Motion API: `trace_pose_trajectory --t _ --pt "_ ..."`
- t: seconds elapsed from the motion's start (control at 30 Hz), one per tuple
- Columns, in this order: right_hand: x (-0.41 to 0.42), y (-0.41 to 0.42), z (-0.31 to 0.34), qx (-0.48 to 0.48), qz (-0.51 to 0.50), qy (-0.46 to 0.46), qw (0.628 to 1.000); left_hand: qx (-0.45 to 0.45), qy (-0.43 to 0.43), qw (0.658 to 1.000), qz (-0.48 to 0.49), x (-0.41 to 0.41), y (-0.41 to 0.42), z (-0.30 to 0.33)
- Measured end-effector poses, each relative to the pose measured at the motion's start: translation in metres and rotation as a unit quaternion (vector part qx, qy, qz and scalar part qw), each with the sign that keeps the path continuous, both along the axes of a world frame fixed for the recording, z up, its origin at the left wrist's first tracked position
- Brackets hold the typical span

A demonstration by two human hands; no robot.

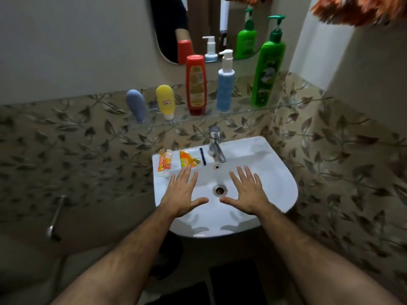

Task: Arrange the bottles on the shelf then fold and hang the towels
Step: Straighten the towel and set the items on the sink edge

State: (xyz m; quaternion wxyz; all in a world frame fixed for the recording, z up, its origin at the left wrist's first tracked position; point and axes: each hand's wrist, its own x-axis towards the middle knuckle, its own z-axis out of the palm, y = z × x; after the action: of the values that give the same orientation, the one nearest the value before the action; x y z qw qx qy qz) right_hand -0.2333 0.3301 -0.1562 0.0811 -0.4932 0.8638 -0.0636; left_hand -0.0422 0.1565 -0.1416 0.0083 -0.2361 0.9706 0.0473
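Bottles standing upright in a row on the glass shelf (pixel 290 104) above the sink (pixel 277 172), from left: blue-grey tube (pixel 136 105), yellow tube (pixel 165 101), red bottle (pixel 196 84), blue pump bottle (pixel 225 86), green pump bottle (pixel 267 67), the last three mirrored behind. Left hand (pixel 184 192) and right hand (pixel 248 192) hover palm-down over the basin on either side of the drain (pixel 219 190), fingers spread and straight, holding nothing; an orange-and-white tube (pixel 164 164) and an orange sachet (pixel 187 159) lie on the sink's rear ledge left of the tap (pixel 215 144)
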Motion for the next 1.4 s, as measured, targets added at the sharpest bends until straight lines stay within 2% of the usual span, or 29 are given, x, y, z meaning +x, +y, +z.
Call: trace_pose_trajectory --t 0.2,0.47,0.93,1.0,1.1,1.2,1.4 --pt "0.034 -0.044 -0.015 0.018 0.047 -0.007 0.999 0.015 -0.008 0.998 0.064 0.043 -0.031 -0.014" --pt "0.064 -0.098 -0.022 0.051 0.069 -0.014 0.996 0.044 -0.004 0.994 0.096 0.066 -0.066 -0.023" --pt "0.003 -0.182 -0.022 0.053 0.068 -0.045 0.995 0.057 -0.009 0.984 0.168 0.006 -0.125 -0.047" --pt "-0.008 -0.196 -0.02 0.047 0.047 -0.054 0.996 0.062 0.005 0.98 0.191 -0.008 -0.133 -0.046" --pt "-0.021 -0.217 -0.018 0.021 -0.036 -0.056 0.998 0.047 0.038 0.966 0.25 -0.03 -0.143 -0.047" --pt "-0.025 -0.231 -0.019 0.051 -0.11 -0.086 0.989 0.041 0.051 0.95 0.307 -0.046 -0.146 -0.048" --pt "-0.038 -0.248 -0.022 0.098 -0.132 -0.116 0.98 0.054 0.02 0.917 0.394 -0.07 -0.15 -0.046"
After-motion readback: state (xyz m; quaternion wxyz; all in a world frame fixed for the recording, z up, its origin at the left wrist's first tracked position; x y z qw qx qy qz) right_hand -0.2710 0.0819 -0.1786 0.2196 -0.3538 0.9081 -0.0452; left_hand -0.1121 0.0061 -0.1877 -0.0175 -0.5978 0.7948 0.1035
